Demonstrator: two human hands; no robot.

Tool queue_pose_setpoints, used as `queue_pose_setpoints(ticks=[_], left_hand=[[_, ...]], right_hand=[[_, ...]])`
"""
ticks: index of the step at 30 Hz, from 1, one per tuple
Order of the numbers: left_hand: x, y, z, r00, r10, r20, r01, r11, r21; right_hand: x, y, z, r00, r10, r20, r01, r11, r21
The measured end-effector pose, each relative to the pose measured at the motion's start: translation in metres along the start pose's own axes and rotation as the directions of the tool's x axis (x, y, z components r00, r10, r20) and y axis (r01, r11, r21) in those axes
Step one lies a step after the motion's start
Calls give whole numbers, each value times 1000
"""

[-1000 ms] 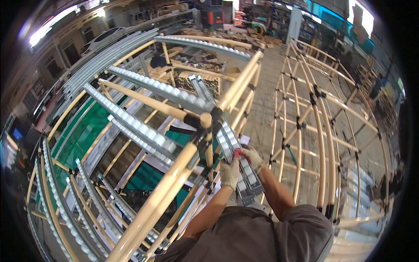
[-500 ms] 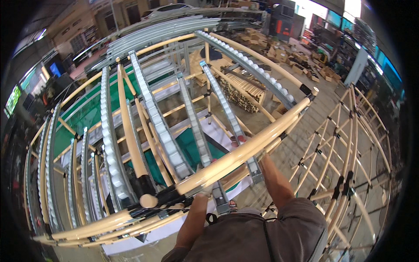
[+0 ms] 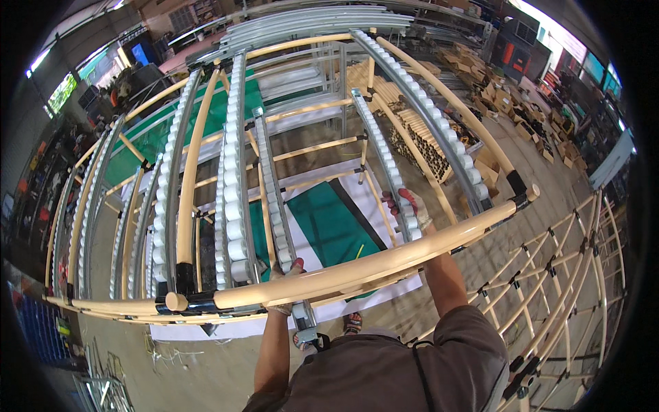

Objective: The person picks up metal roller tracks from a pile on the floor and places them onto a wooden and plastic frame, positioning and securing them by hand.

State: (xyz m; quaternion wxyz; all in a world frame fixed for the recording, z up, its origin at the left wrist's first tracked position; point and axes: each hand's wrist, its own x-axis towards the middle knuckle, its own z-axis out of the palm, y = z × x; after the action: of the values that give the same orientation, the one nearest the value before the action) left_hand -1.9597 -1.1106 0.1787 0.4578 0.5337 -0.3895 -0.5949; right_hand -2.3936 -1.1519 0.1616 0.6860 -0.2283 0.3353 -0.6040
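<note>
My right hand (image 3: 410,206), in a red and pale glove, is closed round the near part of a narrow roller track (image 3: 382,154) with white wheels. My left hand (image 3: 285,269), gloved with red fingertips, grips a second roller track (image 3: 272,192); the front pipe partly covers this hand. That track's near end sticks out past the thick beige front pipe (image 3: 357,264) toward me. Both tracks lie inside a rack of beige pipes with black joints. A wider roller track (image 3: 235,172) runs just left of my left hand, and another (image 3: 432,120) lines the rack's right side.
Right of me stands another frame of thin beige pipes (image 3: 549,275). Below the rack lie green and white sheets (image 3: 336,223). Bundled pipes (image 3: 419,137) and cardboard boxes (image 3: 494,103) lie beyond at the right, with long metal rails (image 3: 309,24) at the back.
The view has shifted. The right-hand track's near end, which stuck out past the front pipe, now sits behind it; my right hand moved away from me with it. My left hand stays near its track.
</note>
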Motion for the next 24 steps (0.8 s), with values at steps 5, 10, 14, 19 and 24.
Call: queue_pose_setpoints(ticks=[5,10,14,19,24], left_hand=[[-3,1,11,994,-103,-31,100,990,-101],[10,-2,10,995,-95,-16,93,991,-99],[16,-4,12,991,-114,-67,110,992,-61],[7,36,30,987,-134,-92,153,959,238],[-3,56,28,984,-103,-148,145,940,309]], right_hand=[[-1,-10,-6,996,-12,-89,4,996,-89],[-14,-1,-34,985,117,129,-123,991,44],[-17,3,-31,980,200,-8,-195,964,183],[5,9,-73,974,177,-142,-166,982,89],[11,14,-63,945,257,-202,-236,964,123]])
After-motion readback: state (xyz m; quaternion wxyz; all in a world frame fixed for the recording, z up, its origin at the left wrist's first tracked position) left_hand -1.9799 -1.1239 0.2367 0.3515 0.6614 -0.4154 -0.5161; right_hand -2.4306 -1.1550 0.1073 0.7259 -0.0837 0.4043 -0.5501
